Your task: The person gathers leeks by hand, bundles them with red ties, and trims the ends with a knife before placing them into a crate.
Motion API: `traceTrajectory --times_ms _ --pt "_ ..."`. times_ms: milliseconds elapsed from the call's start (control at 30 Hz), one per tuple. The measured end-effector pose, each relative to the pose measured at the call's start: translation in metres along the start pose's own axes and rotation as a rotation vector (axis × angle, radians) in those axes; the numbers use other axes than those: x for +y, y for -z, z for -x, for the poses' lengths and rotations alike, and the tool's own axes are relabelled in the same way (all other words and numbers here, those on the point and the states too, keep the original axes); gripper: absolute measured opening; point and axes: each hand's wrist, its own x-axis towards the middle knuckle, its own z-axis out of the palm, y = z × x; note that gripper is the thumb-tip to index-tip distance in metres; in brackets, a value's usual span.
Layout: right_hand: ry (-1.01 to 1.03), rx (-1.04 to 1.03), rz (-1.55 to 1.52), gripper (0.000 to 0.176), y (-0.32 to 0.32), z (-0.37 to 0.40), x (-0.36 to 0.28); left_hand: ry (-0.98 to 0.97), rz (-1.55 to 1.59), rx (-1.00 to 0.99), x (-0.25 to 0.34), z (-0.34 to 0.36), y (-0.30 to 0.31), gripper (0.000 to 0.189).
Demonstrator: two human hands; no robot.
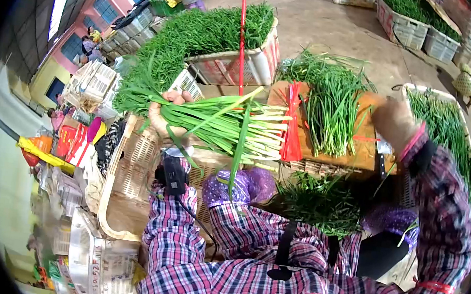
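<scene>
My left hand [163,117] is closed around a bunch of garlic chives [223,125], its pale stem ends pointing right and its green leaves trailing left. A few loose blades hang below the bunch. My right hand [393,124] is smeared by motion over the right side of a wooden board [367,112], so its fingers cannot be made out. On the board lies a pile of chives [331,120], left of the right hand. A bundle of red ties [293,124] lies at the board's left edge, by the stem ends. A dark-handled knife [382,163] rests below the right hand.
A plastic crate [238,67] heaped with chives stands ahead, beside an upright red pole [242,38]. Another chive-filled crate [470,151] is at the right. A beige crate [112,203] sits at lower left. Loose greens [321,205] lie near my lap. Other people are in the background.
</scene>
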Motion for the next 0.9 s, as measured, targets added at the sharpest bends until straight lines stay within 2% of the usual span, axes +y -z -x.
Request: traceTrajectory --times_ms 33,67,100,133,167,233,267,333,367,400,433,500,567,600,633,700,767,800,833,867,900 --pt "-0.213 0.032 -0.147 0.019 0.015 -0.048 0.029 -0.037 0.005 0.002 -0.003 -0.001 0.001 0.015" --pt "-0.321 0.088 -0.203 0.031 0.086 -0.038 0.049 -0.277 -0.141 0.108 -0.027 0.008 -0.016 0.015" --pt "-0.391 0.482 -0.247 0.044 0.09 -0.042 0.061 -0.515 -0.288 0.212 -0.05 0.015 -0.036 0.016" --pt "-0.422 0.567 -0.348 0.047 0.114 -0.039 0.06 -0.337 -0.21 0.182 -0.038 0.009 -0.04 0.017" --pt "-0.42 0.575 -0.343 0.047 0.121 -0.04 0.051 -0.426 -0.342 0.169 -0.044 0.012 -0.038 0.013" --pt "-0.048 0.728 -0.754 0.047 0.122 -0.042 0.025 -0.412 -0.512 0.14 -0.043 0.013 -0.038 0.014" --pt "0.093 0.631 -0.756 0.045 0.122 -0.034 0.002 -0.417 -0.508 0.139 -0.043 0.014 -0.041 0.014" --pt "0.307 0.484 -0.85 0.041 0.121 -0.011 -0.045 -0.154 -0.153 0.042 -0.04 0.016 -0.039 0.016" --pt "0.382 0.439 -0.948 0.039 0.121 -0.002 -0.065 -0.1 -0.001 0.059 -0.044 0.016 -0.045 0.018" --pt "0.434 0.426 -0.891 0.037 0.121 0.002 -0.083 -0.167 -0.139 0.053 -0.051 0.017 -0.048 0.012" --pt "0.483 0.414 -0.836 0.036 0.12 0.005 -0.098 -0.231 -0.277 0.045 -0.059 0.019 -0.053 0.018" --pt "0.521 0.394 -0.829 0.031 0.122 0.009 -0.12 -0.204 -0.226 0.062 -0.063 0.02 -0.06 0.013" --pt "0.522 0.429 -0.816 0.026 0.117 0.007 -0.131 0.043 0.038 -0.121 -0.064 0.017 -0.058 0.018" --pt "0.527 0.354 -0.754 0.023 0.117 0.006 -0.132 0.092 0.061 -0.186 -0.064 0.012 -0.058 0.024" --pt "0.533 0.281 -0.692 0.023 0.115 0.004 -0.134 0.092 0.064 -0.188 -0.064 0.013 -0.057 0.024" --pt "0.577 0.484 -0.84 0.009 0.08 0.008 -0.144 0.059 0.026 -0.148 -0.061 0.016 -0.06 0.024" --pt "0.588 0.506 -0.75 0.01 0.058 0.023 -0.142 0.012 0.029 -0.092 -0.055 0.018 -0.063 0.022" --pt "0.598 0.439 -0.712 0.011 0.045 0.031 -0.144 0.021 0.04 -0.136 -0.05 0.016 -0.056 0.021" --pt "0.489 0.157 -0.745 0.013 0.035 0.04 -0.148 0.031 0.05 -0.179 -0.045 0.014 -0.053 0.021" --pt "0.54 -0.051 -0.69 0.023 0.023 0.048 -0.144 0.046 0.047 -0.13 -0.04 0.014 -0.049 0.019" --pt "0.619 0.186 -0.799 0.024 -0.024 0.064 -0.149 0.049 0.048 -0.126 -0.039 0.015 -0.048 0.019"
